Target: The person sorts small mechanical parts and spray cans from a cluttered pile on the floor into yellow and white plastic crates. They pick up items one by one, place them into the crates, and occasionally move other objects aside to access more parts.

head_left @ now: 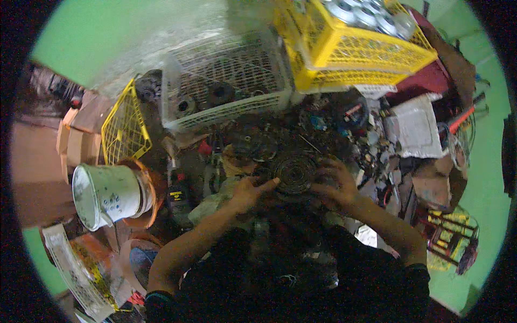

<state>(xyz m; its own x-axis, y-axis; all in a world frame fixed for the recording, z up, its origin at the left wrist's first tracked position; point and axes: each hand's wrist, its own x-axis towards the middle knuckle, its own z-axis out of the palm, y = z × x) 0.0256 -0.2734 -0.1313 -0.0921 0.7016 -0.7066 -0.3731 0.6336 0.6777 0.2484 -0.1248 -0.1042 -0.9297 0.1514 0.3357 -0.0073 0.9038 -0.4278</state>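
Note:
In front of my body is a round, dark metal part point(295, 173) with concentric rings on its upper face. My left hand point(252, 192) grips its left edge, the thumb stretched toward the rim and the other fingers partly hidden. On the opposite side my right hand point(335, 187) is curled around the right edge. The part's exact kind is hard to make out in the dim light. Just beyond it lie dark, greasy metal pieces point(253, 144) on the cluttered work surface.
A translucent crate point(226, 116) with dark round parts stands beyond, beside stacked yellow crates point(371, 54) holding silvery round parts. At left are a whitish bucket point(110, 196), a yellow grid panel point(126, 126) and a dark bottle point(177, 195). A white tray point(417, 129) and small scraps lie right.

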